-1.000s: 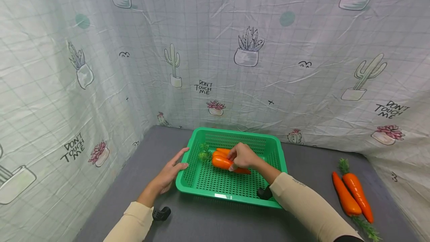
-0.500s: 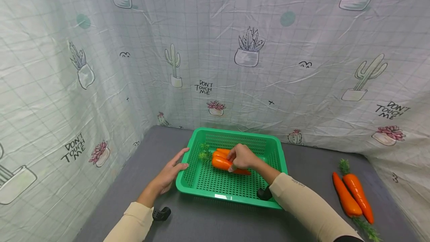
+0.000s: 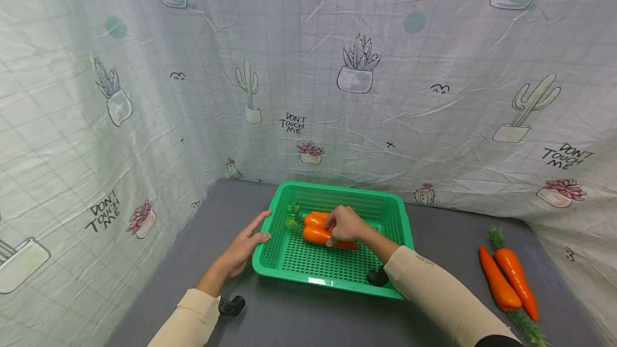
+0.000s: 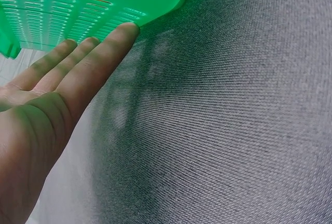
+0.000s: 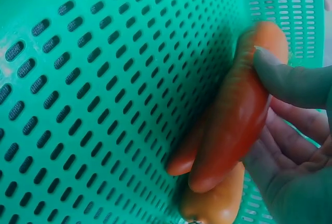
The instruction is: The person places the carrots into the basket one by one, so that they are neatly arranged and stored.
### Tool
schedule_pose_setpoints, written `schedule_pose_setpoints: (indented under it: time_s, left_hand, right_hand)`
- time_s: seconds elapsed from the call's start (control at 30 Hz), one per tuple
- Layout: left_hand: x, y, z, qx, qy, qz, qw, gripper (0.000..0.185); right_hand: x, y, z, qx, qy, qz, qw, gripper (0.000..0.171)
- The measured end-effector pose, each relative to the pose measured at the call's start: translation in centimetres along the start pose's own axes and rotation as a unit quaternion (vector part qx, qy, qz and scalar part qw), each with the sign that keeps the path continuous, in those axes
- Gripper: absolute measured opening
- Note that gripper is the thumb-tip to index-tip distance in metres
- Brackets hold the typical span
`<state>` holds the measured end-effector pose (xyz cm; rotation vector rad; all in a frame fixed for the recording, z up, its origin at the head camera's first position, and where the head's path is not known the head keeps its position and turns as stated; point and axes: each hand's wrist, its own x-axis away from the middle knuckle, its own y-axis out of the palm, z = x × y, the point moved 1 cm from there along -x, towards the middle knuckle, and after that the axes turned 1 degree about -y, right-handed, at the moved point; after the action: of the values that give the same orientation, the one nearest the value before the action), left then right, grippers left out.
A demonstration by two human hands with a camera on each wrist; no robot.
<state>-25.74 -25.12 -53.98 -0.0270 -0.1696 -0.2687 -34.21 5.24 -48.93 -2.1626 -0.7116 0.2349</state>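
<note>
A green perforated basket (image 3: 320, 277) stands on the grey table. Inside it, orange carrots with leafy green tops (image 3: 292, 224) lie side by side, tops to the left. My right hand (image 3: 348, 225) reaches in from the right and holds the front carrot (image 3: 315, 234), thumb on the near side. The right wrist view shows the thumb pressed on that carrot (image 5: 238, 110), a second orange tip (image 5: 184, 154) under it, and a rounded orange end (image 5: 215, 198) below. My left hand (image 3: 243, 248) touches the basket's left side with extended fingers; its fingertips (image 4: 127, 29) meet the wall.
Two more carrots (image 3: 500, 285) (image 3: 517, 277) lie on the table (image 3: 448, 245) to the right of the basket, their green tops at opposite ends. A curtain printed with cacti (image 3: 308, 68) hangs behind and on both sides.
My right hand and the carrots under it have shifted very slightly left in the basket, and the rear carrot shows a little more. My left hand stays at the basket's side.
</note>
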Motion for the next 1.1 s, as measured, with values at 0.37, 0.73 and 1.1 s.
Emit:
schedule_pose_setpoints:
  time_s: [0.37,0.73,1.1]
  left_hand:
    - [-0.15,-0.06,-0.16,0.007,0.001,-0.001,1.0000,0.072]
    - [-0.14,-0.05,-0.18,0.002,0.001,0.001,1.0000,0.072]
    - [0.00,-0.04,-0.06,0.003,0.004,-0.003,1.0000,0.072]
  right_hand:
    - [-0.01,0.10,-0.18,0.023,-0.014,-0.004,1.000,0.029]
    - [-0.04,0.19,-0.12,0.023,-0.015,-0.003,1.000,0.031]
    - [0.01,0.33,-0.06,0.030,-0.007,0.003,1.000,0.032]
